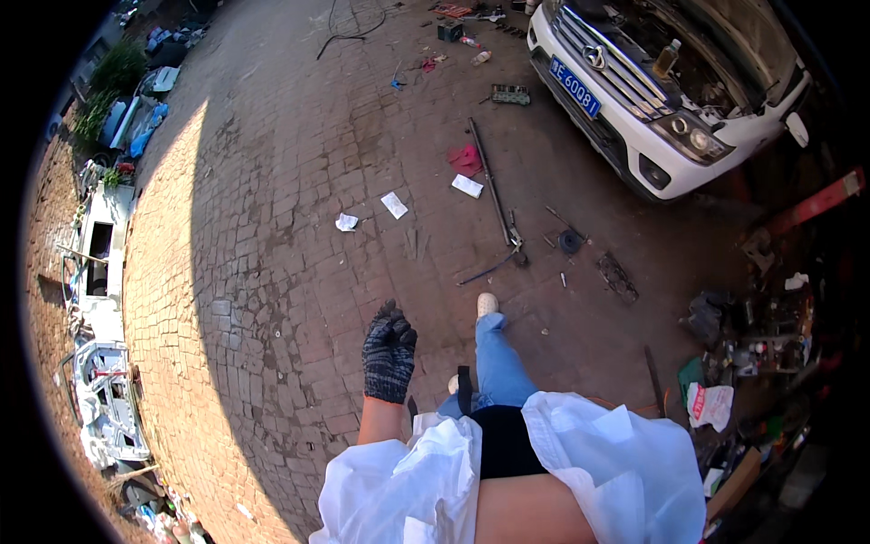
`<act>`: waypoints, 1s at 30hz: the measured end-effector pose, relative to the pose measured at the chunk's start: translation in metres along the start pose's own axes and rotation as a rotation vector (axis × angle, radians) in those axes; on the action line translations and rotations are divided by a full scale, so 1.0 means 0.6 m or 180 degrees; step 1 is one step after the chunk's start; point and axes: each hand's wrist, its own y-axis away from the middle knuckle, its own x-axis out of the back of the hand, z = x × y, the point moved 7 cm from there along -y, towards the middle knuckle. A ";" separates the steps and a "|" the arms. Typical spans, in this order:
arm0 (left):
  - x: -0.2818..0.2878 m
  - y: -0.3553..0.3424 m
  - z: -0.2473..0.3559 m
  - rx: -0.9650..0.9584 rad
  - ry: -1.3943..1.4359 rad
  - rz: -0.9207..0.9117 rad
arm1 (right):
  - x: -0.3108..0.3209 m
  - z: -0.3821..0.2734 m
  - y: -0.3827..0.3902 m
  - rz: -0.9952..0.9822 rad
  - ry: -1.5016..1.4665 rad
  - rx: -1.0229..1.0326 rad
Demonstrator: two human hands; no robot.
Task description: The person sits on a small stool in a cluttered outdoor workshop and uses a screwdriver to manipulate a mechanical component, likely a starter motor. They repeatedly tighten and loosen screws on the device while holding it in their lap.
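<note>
My left hand (390, 355), in a dark grey patterned knit glove, hangs over the brick paving in front of my body. Its fingers are loosely bent, and I see nothing in them. My right hand is out of view; a stretch of bare skin and a rolled white sleeve (607, 453) show at the bottom. Beyond the left hand lie a crumpled white paper (346, 222) and two flat white papers, one of them (394, 206) in the middle. A long dark metal bar (489, 181) lies farther right, beside a pink cloth (465, 160). My hand touches none of these.
A white vehicle (634, 136) with its hood up stands at the far right, a bottle of yellowish liquid (667, 58) in its engine bay. A coiled dark strap (570, 241) lies nearer. Clutter and a white plastic bag (710, 405) crowd the right. Vehicle panels (104, 399) line the left.
</note>
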 end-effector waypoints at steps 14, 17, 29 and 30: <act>-0.415 -0.672 0.151 0.0079 0.0447 -0.0365 | 0.160 -1.319 -0.125 0.1318 0.0023 0.2597; -0.395 -0.775 0.244 -0.0371 0.0651 0.0126 | 0.077 -1.687 0.181 0.0076 -0.0448 0.3341; -0.724 -1.424 0.483 -0.0265 0.0419 0.0113 | -0.040 -1.937 -0.062 -0.0733 -0.0642 0.0867; -0.764 -1.478 0.497 -0.0189 0.0297 0.0027 | -0.048 -1.938 -0.049 -0.0723 -0.0590 0.0627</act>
